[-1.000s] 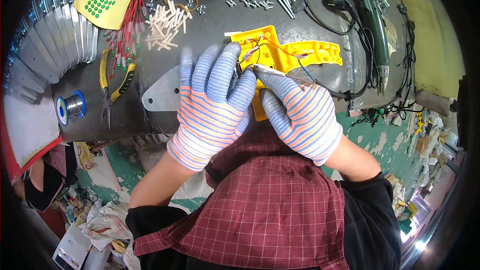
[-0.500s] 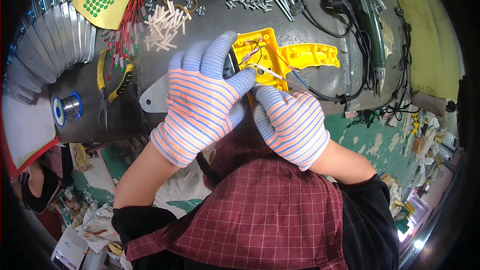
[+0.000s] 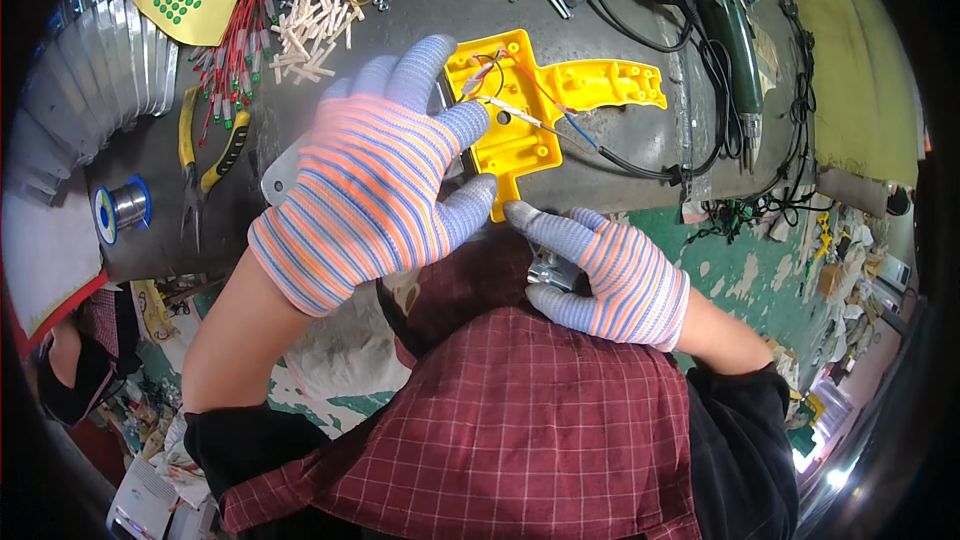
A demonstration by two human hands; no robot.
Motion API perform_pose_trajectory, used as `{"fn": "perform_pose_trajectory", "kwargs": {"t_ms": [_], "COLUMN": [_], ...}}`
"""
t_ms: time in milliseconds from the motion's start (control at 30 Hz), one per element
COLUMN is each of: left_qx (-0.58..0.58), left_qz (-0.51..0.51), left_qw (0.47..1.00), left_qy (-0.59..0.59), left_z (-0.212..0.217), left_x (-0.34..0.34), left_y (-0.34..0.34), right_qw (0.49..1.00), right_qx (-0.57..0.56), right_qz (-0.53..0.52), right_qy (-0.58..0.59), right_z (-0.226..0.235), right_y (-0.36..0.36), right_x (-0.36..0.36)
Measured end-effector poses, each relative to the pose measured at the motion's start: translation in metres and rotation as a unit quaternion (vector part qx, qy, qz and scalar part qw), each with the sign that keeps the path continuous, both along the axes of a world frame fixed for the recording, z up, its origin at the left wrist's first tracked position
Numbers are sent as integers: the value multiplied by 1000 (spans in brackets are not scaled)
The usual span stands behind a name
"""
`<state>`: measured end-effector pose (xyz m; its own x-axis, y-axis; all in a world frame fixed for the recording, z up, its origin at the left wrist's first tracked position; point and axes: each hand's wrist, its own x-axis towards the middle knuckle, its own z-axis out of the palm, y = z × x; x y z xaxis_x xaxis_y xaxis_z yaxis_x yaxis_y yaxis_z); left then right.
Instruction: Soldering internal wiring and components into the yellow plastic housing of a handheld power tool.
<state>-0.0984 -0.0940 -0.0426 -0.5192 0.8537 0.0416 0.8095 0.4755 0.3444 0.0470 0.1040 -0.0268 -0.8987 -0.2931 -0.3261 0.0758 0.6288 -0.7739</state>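
Right hand (image 3: 622, 278) lowered past bench (image 3: 630, 135) edge | fingers clasping metal part (image 3: 553, 270) | left hand's (image 3: 370, 185) pinch yellow housing's (image 3: 520, 147) edge

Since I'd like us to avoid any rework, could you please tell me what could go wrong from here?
The metal piece in the right grip appears past the near edge of the bench, so it could drop if it slips. Thin wires cross the open yellow housing close to the left grip, and might get snagged.
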Motion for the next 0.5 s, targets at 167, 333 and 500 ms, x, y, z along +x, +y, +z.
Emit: {"fn": "perform_pose_trajectory", "kwargs": {"t_ms": [167, 333, 500], "left_qx": [17, 33, -14], "left_qz": [74, 98, 144], "left_qw": [996, 994, 989], "left_qy": [37, 45, 38], "left_z": [-6, -13, -11], "left_x": [15, 21, 30], "left_y": [9, 10, 15], "right_qw": [999, 991, 977], "right_qx": [15, -91, -159], "right_qz": [-16, -82, -18], "right_qy": [23, 51, 143], "right_z": [9, 0, -11], "right_y": [20, 32, 28], "right_x": [-27, -44, -53]}}
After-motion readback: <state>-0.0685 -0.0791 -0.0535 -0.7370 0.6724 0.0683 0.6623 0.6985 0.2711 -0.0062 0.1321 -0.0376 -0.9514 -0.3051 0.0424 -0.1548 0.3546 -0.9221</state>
